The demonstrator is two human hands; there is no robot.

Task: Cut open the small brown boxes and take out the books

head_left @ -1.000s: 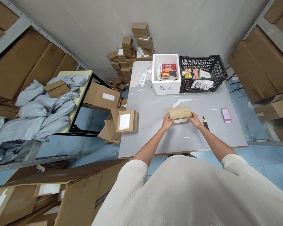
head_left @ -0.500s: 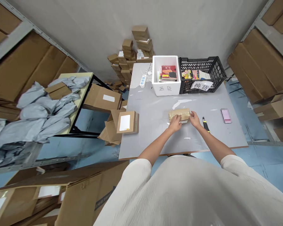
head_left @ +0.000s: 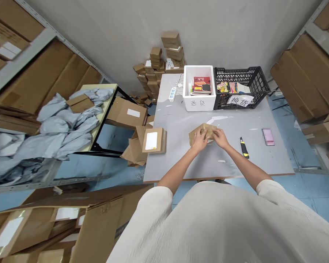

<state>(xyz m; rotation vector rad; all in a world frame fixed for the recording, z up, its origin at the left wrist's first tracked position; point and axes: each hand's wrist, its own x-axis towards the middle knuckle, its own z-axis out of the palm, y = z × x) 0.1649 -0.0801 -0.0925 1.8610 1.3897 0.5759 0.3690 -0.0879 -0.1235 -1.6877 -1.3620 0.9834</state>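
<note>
A small brown cardboard box (head_left: 193, 135) is on the grey table (head_left: 178, 164), its flaps apparently raised. My left hand (head_left: 199, 140) grips its near side, fingers over the top edge. At its right end, my right hand (head_left: 220, 137) holds the cardboard between thumb and fingers. What lies inside the box is hidden. To the right of my right hand lies a black and yellow box cutter (head_left: 244, 148). A closed brown box with a white label (head_left: 154, 140) sits at the table's left edge.
Behind are a white foam bin (head_left: 199, 103) with books and a black crate (head_left: 241, 87) with books. A pink phone-like object (head_left: 268, 136) lies at the right, a power strip (head_left: 172, 94) at the back left. Grey parcels (head_left: 55, 142) cover a side table.
The small box, flat-topped before, now shows raised cardboard at its top and sits at a different angle. Both hands have shifted along with it. The whole view has moved slightly.
</note>
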